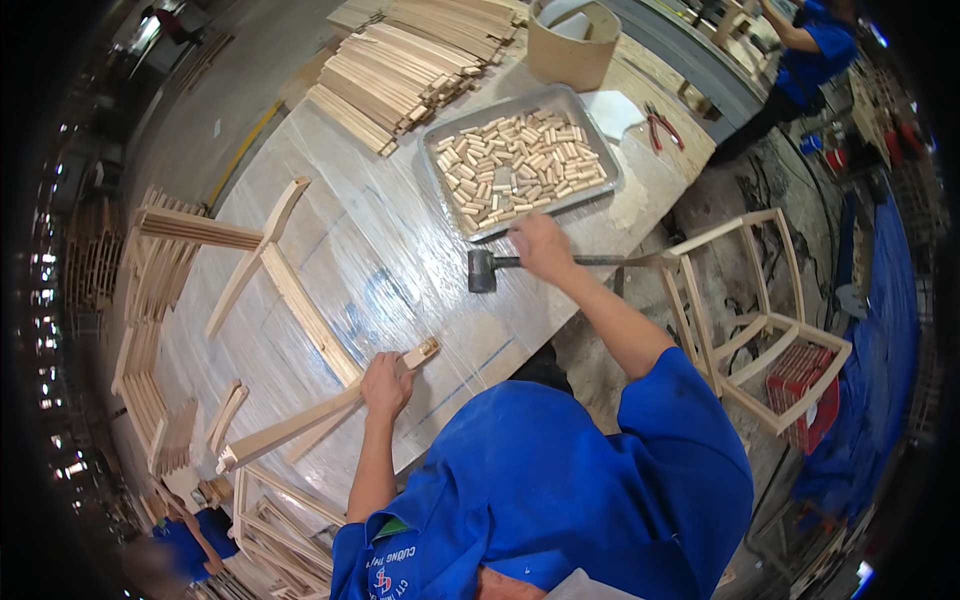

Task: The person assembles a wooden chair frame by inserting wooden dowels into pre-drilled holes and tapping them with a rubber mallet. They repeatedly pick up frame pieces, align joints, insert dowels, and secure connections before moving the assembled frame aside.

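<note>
My left hand (pixel 388 386) is wrapped round a long pale wooden bar (pixel 300 422) near its right end, which has a darker end face. The bar slants down to the left across other wooden pieces. My right hand (pixel 543 248) is closed, its fingers curled at the near rim of a clear tray (pixel 610 178). What those fingers hold, if anything, is hidden. Short wooden dowels (pixel 520 160) fill the tray. Beneath my right hand lies a black-headed mallet (pixel 482 271), its handle running off to the right.
Stacked wooden slats (pixel 395 75) lie at the table's far side, beside a tan bucket (pixel 572 45). Red-handled pliers (pixel 660 130) rest by the far right edge. A joined wooden frame (pixel 275 240) lies left. A wooden chair frame (pixel 760 325) stands right. Co-workers in blue are at upper right and lower left.
</note>
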Action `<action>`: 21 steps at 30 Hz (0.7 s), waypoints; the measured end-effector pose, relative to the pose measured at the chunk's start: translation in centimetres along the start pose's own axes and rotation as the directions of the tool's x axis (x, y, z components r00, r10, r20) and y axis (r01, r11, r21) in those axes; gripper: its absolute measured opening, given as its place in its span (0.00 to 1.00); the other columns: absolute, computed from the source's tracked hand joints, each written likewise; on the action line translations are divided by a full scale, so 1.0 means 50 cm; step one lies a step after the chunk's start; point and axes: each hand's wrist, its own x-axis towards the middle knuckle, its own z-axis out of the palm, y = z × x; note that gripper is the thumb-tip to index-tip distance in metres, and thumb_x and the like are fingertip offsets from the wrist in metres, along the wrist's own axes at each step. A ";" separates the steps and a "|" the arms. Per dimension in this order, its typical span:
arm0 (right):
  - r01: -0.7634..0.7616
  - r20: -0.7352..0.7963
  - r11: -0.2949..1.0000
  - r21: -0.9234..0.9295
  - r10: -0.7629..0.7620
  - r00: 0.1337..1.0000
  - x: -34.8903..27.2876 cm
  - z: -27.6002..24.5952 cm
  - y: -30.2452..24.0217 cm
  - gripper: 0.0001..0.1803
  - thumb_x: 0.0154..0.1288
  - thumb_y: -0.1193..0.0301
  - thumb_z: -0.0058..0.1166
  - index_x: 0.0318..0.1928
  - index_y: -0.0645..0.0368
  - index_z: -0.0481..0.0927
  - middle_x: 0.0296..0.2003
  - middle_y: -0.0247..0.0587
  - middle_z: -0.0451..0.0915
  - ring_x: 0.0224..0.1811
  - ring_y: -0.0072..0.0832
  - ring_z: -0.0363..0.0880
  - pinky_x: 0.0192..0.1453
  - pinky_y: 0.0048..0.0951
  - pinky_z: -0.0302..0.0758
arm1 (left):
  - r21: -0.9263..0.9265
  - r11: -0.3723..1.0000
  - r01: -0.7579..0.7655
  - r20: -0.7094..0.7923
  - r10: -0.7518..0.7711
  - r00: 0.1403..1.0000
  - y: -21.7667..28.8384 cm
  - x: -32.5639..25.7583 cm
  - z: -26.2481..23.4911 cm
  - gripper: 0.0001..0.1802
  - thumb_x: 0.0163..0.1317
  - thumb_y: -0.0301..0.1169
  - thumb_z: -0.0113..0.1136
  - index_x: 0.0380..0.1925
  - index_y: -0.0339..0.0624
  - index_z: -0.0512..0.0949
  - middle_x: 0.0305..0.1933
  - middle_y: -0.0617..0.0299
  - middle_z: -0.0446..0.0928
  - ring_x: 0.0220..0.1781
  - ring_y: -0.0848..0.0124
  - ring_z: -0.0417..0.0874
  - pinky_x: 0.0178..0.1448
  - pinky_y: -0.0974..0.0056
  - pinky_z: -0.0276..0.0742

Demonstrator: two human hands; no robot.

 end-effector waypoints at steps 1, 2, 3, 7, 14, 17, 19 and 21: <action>-0.087 -0.021 0.996 0.018 0.087 0.996 0.050 -0.006 0.020 0.07 0.68 0.69 0.59 0.43 0.52 0.85 0.42 0.46 0.80 0.47 0.46 0.82 0.48 0.49 0.77 | -0.003 1.000 0.028 0.019 -0.028 0.999 0.003 0.002 -0.002 0.23 0.55 0.35 0.73 0.51 0.43 0.81 0.50 0.51 0.80 0.55 0.49 0.81 0.59 0.50 0.78; -0.181 -0.042 0.983 0.035 0.182 0.982 0.096 -0.011 0.042 0.07 0.69 0.69 0.57 0.44 0.52 0.85 0.43 0.46 0.80 0.47 0.46 0.82 0.49 0.49 0.78 | -0.004 0.999 0.049 0.042 -0.049 0.998 0.006 0.009 -0.008 0.24 0.56 0.36 0.73 0.52 0.43 0.82 0.51 0.50 0.81 0.56 0.49 0.82 0.60 0.50 0.78; -0.162 -0.012 0.986 -0.027 0.162 0.987 0.145 -0.012 0.067 0.08 0.68 0.70 0.56 0.44 0.52 0.85 0.43 0.47 0.80 0.48 0.47 0.82 0.49 0.49 0.79 | -0.072 0.994 0.084 0.093 -0.078 0.993 0.006 0.022 -0.019 0.25 0.56 0.37 0.73 0.53 0.42 0.82 0.52 0.49 0.82 0.57 0.49 0.82 0.61 0.51 0.78; 0.045 0.128 0.979 -0.199 -0.020 0.992 0.265 0.001 0.176 0.09 0.69 0.69 0.54 0.45 0.53 0.86 0.42 0.49 0.80 0.48 0.49 0.83 0.49 0.50 0.80 | -0.335 0.921 0.198 0.018 -0.204 0.979 -0.018 0.083 -0.065 0.28 0.60 0.40 0.73 0.57 0.37 0.81 0.56 0.45 0.84 0.60 0.49 0.84 0.65 0.52 0.78; 0.160 0.407 0.977 -0.138 -0.091 0.909 0.356 -0.002 0.185 0.12 0.64 0.63 0.63 0.45 0.54 0.86 0.44 0.48 0.79 0.49 0.48 0.82 0.50 0.48 0.80 | -0.462 0.755 0.465 -0.383 -0.643 0.663 -0.112 0.184 -0.099 0.30 0.63 0.38 0.71 0.61 0.33 0.77 0.60 0.38 0.79 0.63 0.46 0.80 0.69 0.50 0.75; 0.233 0.419 0.968 -0.090 -0.175 0.891 0.357 -0.017 0.169 0.12 0.61 0.67 0.67 0.44 0.55 0.87 0.43 0.48 0.78 0.47 0.49 0.82 0.48 0.49 0.79 | -0.453 0.698 0.555 -0.446 -0.716 0.537 -0.127 0.239 -0.092 0.34 0.63 0.38 0.69 0.66 0.32 0.72 0.64 0.36 0.74 0.68 0.43 0.74 0.72 0.48 0.70; 0.304 0.470 0.949 -0.084 -0.231 0.852 0.347 -0.022 0.179 0.12 0.60 0.69 0.68 0.44 0.56 0.87 0.42 0.47 0.78 0.46 0.49 0.81 0.48 0.48 0.79 | -0.419 0.680 0.602 -0.465 -0.730 0.501 -0.144 0.258 -0.086 0.37 0.63 0.38 0.69 0.68 0.32 0.69 0.66 0.35 0.71 0.70 0.42 0.70 0.74 0.46 0.66; 0.311 0.486 0.946 -0.093 -0.229 0.843 0.351 -0.023 0.168 0.11 0.61 0.69 0.67 0.44 0.56 0.87 0.42 0.47 0.78 0.46 0.48 0.81 0.47 0.48 0.79 | -0.385 0.649 0.656 -0.476 -0.749 0.461 -0.170 0.278 -0.083 0.39 0.62 0.39 0.70 0.69 0.31 0.68 0.68 0.34 0.69 0.72 0.41 0.67 0.76 0.45 0.64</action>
